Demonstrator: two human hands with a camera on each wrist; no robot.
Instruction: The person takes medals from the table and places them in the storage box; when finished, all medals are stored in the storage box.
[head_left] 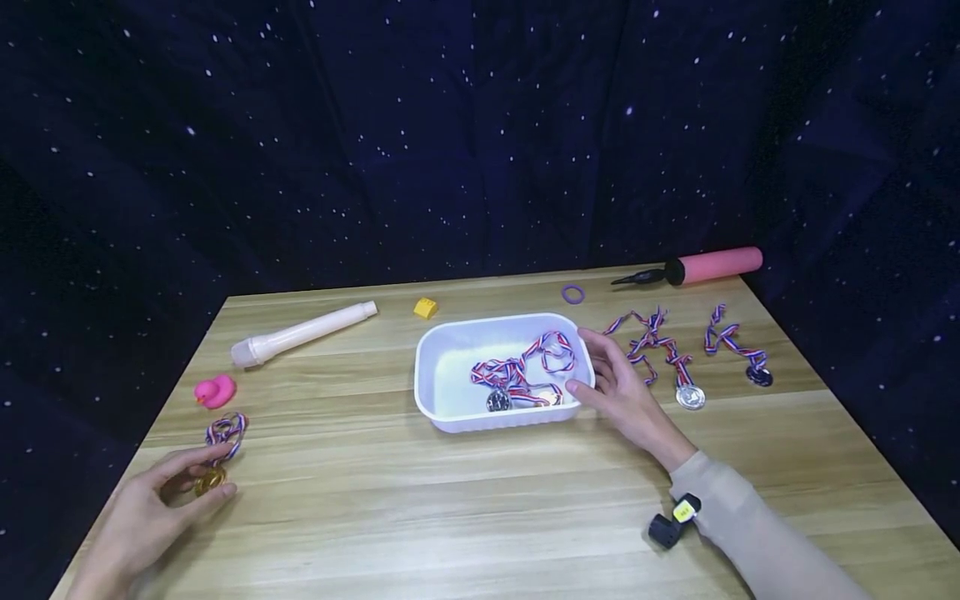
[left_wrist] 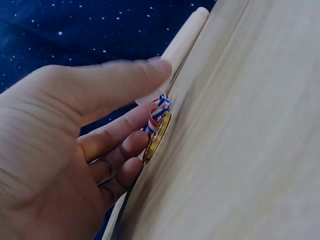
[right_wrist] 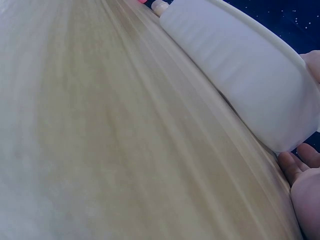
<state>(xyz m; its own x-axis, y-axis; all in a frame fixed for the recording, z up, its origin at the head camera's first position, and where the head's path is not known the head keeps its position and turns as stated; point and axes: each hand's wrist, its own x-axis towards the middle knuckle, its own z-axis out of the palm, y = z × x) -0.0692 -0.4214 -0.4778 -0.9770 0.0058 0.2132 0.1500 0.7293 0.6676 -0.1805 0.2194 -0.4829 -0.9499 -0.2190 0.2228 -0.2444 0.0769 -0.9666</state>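
At the table's left side, my left hand (head_left: 142,512) reaches around a gold medal (head_left: 211,480) with a red, white and blue ribbon (head_left: 227,429). In the left wrist view the fingertips (left_wrist: 134,145) are right at the edge of the medal, while the thumb stands apart above it. My right hand (head_left: 618,387) grips the right end of a white plastic basin (head_left: 427,367), thumb at the near rim and fingers along the end wall. Inside the basin lie a dark silver medal (head_left: 498,401), a pale gold medal (head_left: 550,397) and their tangled ribbons.
Right of the basin are a silver medal (head_left: 690,397) and a dark medal (head_left: 759,376) with ribbons. A pink pump (head_left: 720,266), purple ring (head_left: 573,294) and yellow block (head_left: 425,308) lie at the back. Leftward are a pale microphone-shaped stick (head_left: 307,333) and a pink duck (head_left: 215,391).
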